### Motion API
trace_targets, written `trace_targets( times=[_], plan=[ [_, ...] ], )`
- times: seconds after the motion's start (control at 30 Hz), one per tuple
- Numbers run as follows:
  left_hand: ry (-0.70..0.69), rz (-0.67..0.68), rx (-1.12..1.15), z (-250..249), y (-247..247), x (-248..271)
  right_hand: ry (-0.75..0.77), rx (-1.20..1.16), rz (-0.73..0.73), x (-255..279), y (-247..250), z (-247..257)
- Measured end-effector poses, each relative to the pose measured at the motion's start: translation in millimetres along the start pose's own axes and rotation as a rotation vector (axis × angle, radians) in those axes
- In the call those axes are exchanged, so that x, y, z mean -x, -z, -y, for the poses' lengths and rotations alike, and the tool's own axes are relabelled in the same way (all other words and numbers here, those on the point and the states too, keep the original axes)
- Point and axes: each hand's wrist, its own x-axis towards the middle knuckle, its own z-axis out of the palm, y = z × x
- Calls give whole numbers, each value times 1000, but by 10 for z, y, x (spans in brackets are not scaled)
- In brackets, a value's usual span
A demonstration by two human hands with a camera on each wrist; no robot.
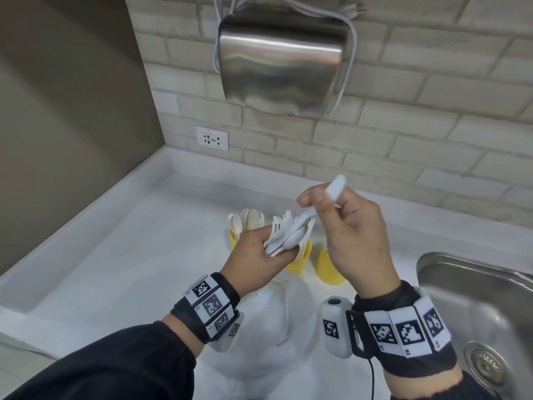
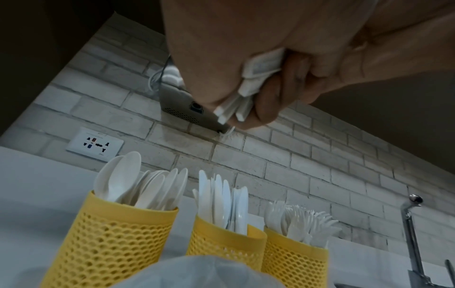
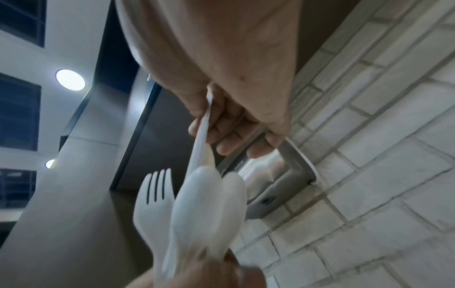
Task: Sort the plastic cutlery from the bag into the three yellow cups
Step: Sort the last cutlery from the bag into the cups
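Plastic cutlery (image 1: 284, 236), white and glossy, sits as a small bundle in the left hand (image 1: 259, 255) at the centre of the head view, fork tines fanned upward, fingers curled round the handles. The right hand (image 1: 354, 241), just right of it, pinches the slim handle of one spoon (image 1: 305, 220) between thumb and fingers, its smooth bowl lying against the bundle. Behind the hands stand the yellow cups (image 1: 330, 267) on a white counter (image 1: 129, 249). A crinkled translucent bag (image 1: 277, 321) lies below the wrists, and a steel sink (image 1: 476, 287) fills the lower right.

From the left wrist, the flat square-ended handles (image 2: 236, 105) poke out of the closed fist at the upper centre. Along the bottom, three mesh-walled yellow cups hold rounded spoons (image 2: 138, 183) at left, serrated knives (image 2: 221, 196) in the middle and forks (image 2: 302, 218) at right. Brushed-metal hand dryer (image 2: 179, 109) hangs on pale brick.

From the right wrist, the thumb and forefinger nip the thin spoon handle (image 3: 202, 136) at centre; the other fingers curl loosely. The oval bowl and a four-tined fork (image 3: 152, 204) rise from the left hand at the bottom edge.
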Motion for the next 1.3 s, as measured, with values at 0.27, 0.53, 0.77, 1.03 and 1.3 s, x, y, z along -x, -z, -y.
trace_targets(
  times=[0.27, 0.53, 0.77, 1.03, 1.3],
  plan=[
    [-80, -109, -213, 106, 40, -5, 77, -694, -346, -69, 355, 207],
    [-194, -283, -496, 7, 9, -10, -90, 37, -97, 208, 202, 39],
    [-178, -301, -542, -33, 34, 0, -108, 63, -144, 208, 27, -77],
    [-129, -263, -506, -15, 32, 14, -124, 26, -67, 191, -37, -137],
    [11, 50, -24, -61, 72, 47, -100, -498, -527, 42, 56, -54]
  ],
)
